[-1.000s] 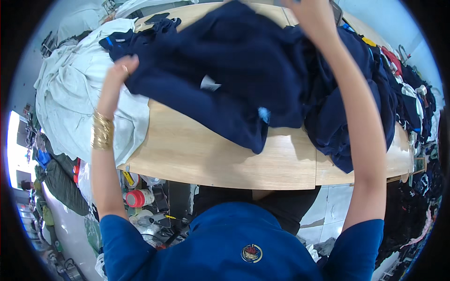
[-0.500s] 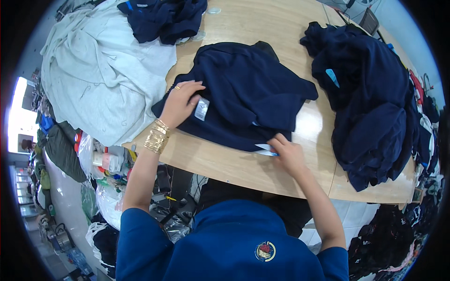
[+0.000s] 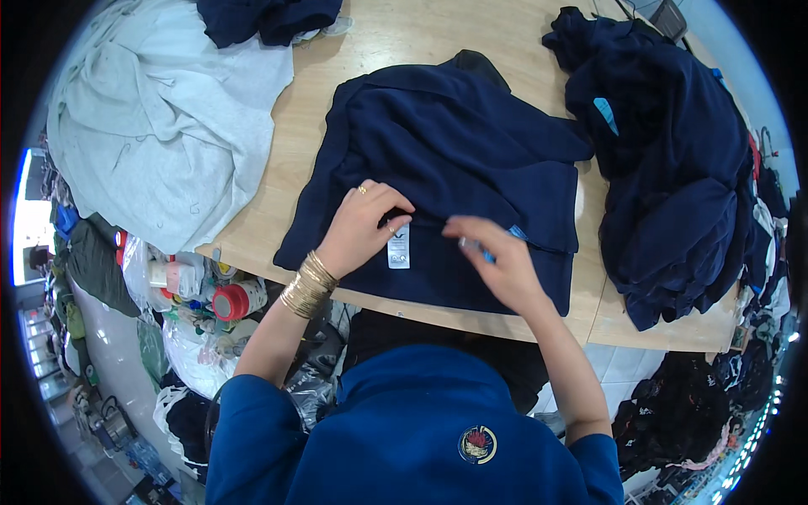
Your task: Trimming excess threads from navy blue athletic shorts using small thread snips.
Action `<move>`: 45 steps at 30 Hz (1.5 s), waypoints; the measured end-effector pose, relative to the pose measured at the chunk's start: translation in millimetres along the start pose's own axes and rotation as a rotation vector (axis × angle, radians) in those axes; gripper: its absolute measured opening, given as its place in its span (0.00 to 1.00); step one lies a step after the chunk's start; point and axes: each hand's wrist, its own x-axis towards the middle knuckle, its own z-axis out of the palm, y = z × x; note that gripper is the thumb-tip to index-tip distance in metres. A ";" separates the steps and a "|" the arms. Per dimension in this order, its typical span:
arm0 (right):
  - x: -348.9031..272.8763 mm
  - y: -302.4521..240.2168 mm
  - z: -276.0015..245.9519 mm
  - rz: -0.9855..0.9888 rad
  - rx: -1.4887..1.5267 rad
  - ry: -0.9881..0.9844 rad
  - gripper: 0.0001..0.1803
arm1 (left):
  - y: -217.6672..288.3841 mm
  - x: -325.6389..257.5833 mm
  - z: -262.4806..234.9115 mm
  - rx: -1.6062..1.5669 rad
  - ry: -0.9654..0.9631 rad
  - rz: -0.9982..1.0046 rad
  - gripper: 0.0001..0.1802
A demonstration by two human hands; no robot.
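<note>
A navy garment (image 3: 454, 126) lies spread on the table in front of me, with a white care label (image 3: 399, 248) standing out against it near its front edge. My left hand (image 3: 366, 223), gold bangles at the wrist, is curled over the cloth. Its thumb and forefinger pinch the fabric at the label's upper end. In my right hand (image 3: 497, 257), slightly blurred, are small thread snips (image 3: 478, 250) with a blue part showing; fingers cover most of them. This hand hovers over the garment, just right of the label. A small blue tag (image 3: 517, 232) shows at a fold beyond it.
At the right of the wooden table (image 3: 404, 34) lies a heap of navy garments (image 3: 673, 168). A pale grey cloth (image 3: 160, 126) covers the left side, with another navy piece (image 3: 269, 18) above it. Below the left edge are bags and a red-lidded container (image 3: 231, 301).
The garment's front part is now spread flatter and nearer me. My left hand has moved right and nearer with the label; my right hand has lifted the snips leftward, toward it.
</note>
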 end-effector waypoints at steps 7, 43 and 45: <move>14.1 40.2 -1.2 0.185 -0.098 0.181 0.18 | 8.4 -8.2 4.7 -0.137 0.058 -0.149 0.12; -114.4 32.2 -99.4 0.423 -0.180 0.790 0.07 | 42.9 -3.0 -19.0 -0.746 0.383 -0.432 0.03; -120.4 34.3 -100.0 0.423 -0.192 0.790 0.06 | 45.9 -35.8 -33.7 -0.958 0.436 -0.654 0.07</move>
